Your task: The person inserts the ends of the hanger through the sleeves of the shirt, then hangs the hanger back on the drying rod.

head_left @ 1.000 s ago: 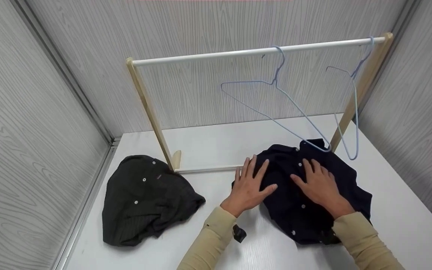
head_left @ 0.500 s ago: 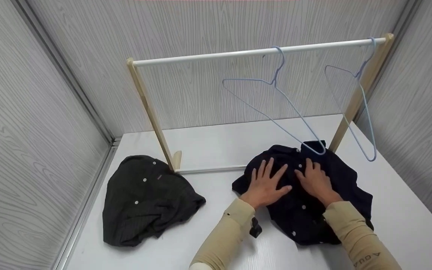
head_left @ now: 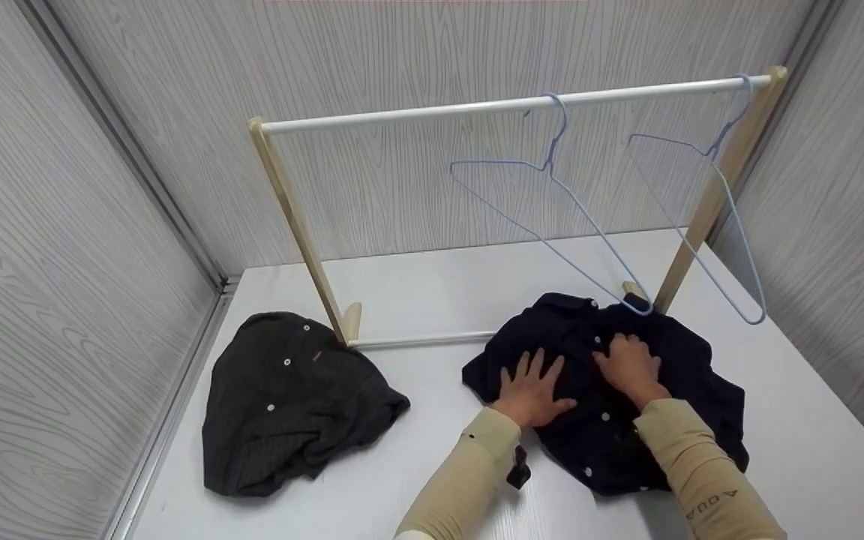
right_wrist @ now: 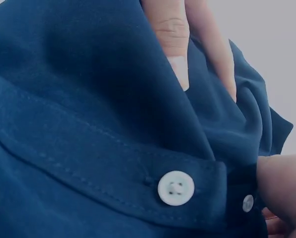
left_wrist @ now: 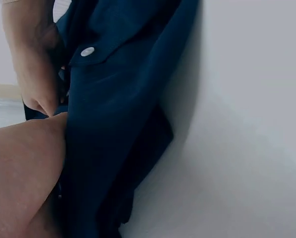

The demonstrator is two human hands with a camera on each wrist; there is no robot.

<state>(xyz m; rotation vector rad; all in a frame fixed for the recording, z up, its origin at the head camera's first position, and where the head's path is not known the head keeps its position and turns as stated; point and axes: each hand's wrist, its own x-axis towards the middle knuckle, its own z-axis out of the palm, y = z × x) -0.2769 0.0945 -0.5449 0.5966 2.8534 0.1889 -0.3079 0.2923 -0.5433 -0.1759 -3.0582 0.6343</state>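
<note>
A navy button-up shirt (head_left: 522, 337) lies crumpled on the white table at the right. My left hand (head_left: 533, 397) rests on its left part, fingers straight and spread. Near the collar, my right hand (head_left: 629, 367) grips the cloth with curled fingers; its fingertips are buried in the folds. The left wrist view has the right hand (left_wrist: 36, 74) bent into the shirt (left_wrist: 113, 99) beside the near left hand (left_wrist: 24, 173). In the right wrist view, white buttons line the shirt's placket (right_wrist: 108, 148), with the right hand (right_wrist: 284, 188) at the edge.
A dark green-black shirt (head_left: 289, 397) lies at the left. Behind stands a rack with a white rail (head_left: 402, 114) and wooden posts, bearing two blue wire hangers; the middle hanger (head_left: 544, 240) hangs over the navy shirt. Wood-grain walls enclose the table (head_left: 417, 292).
My left hand has slid right and nearer across the navy shirt. The right hand's fingers have curled into the cloth, and the collar has shifted nearer. The right hanger has swung.
</note>
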